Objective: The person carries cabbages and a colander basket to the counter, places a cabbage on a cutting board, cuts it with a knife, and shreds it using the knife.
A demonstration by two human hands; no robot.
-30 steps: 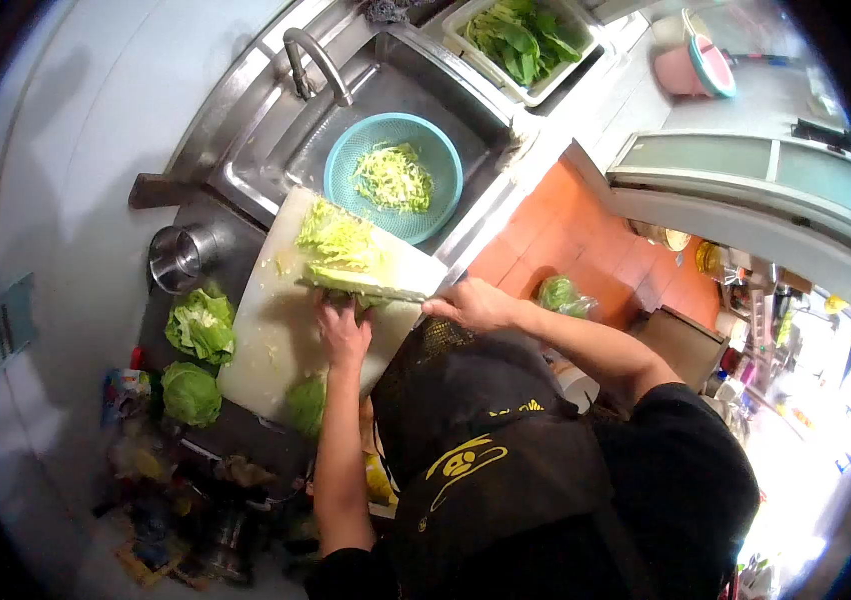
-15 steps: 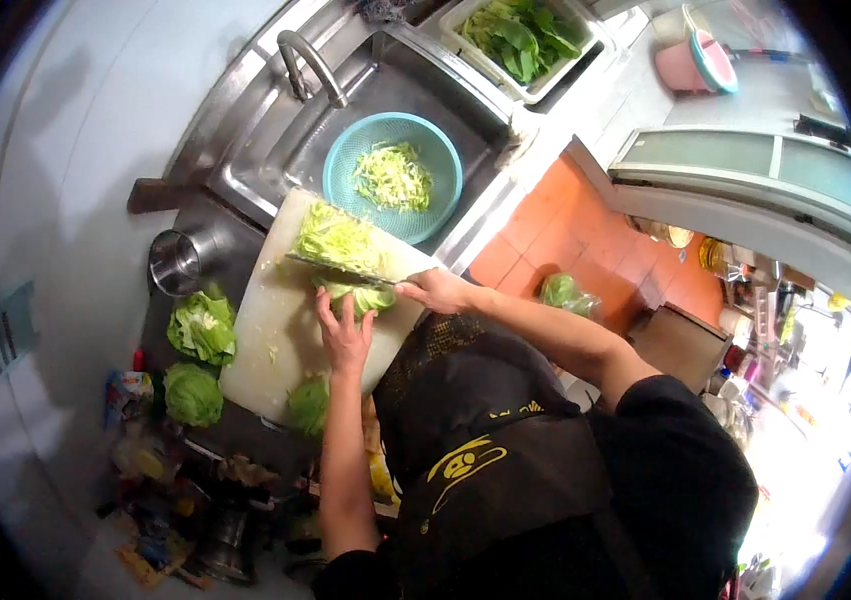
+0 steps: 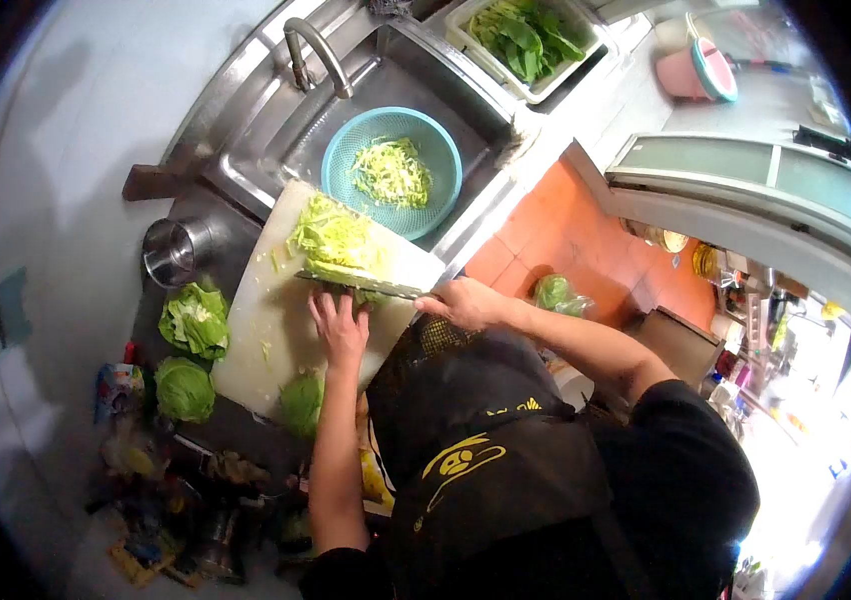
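Note:
My right hand [image 3: 468, 303] is closed round the handle of a kitchen knife [image 3: 371, 287], its long blade lying across the cutting board [image 3: 246, 355]. On the near side of the blade, my left hand [image 3: 342, 328] presses its spread fingertips onto a small remaining piece of lettuce [image 3: 364, 297], mostly hidden by blade and fingers. Shredded lettuce [image 3: 341, 238] is heaped on the far side of the knife. A whole lettuce head [image 3: 303, 403] sits at the board's near edge, partly behind my left forearm.
A blue colander [image 3: 443, 205] holding shreds stands in the sink [image 3: 276, 150] beneath a faucet [image 3: 318, 55]. Left of the board are a metal cup [image 3: 174, 252], a loose-leaved lettuce [image 3: 195, 320] and another head [image 3: 185, 390]. A tray of greens [image 3: 461, 30] is at the back.
The knife and my right hand have shifted nearer to my body. My left fingers have drawn back too, and less of the held lettuce shows on their side of the blade.

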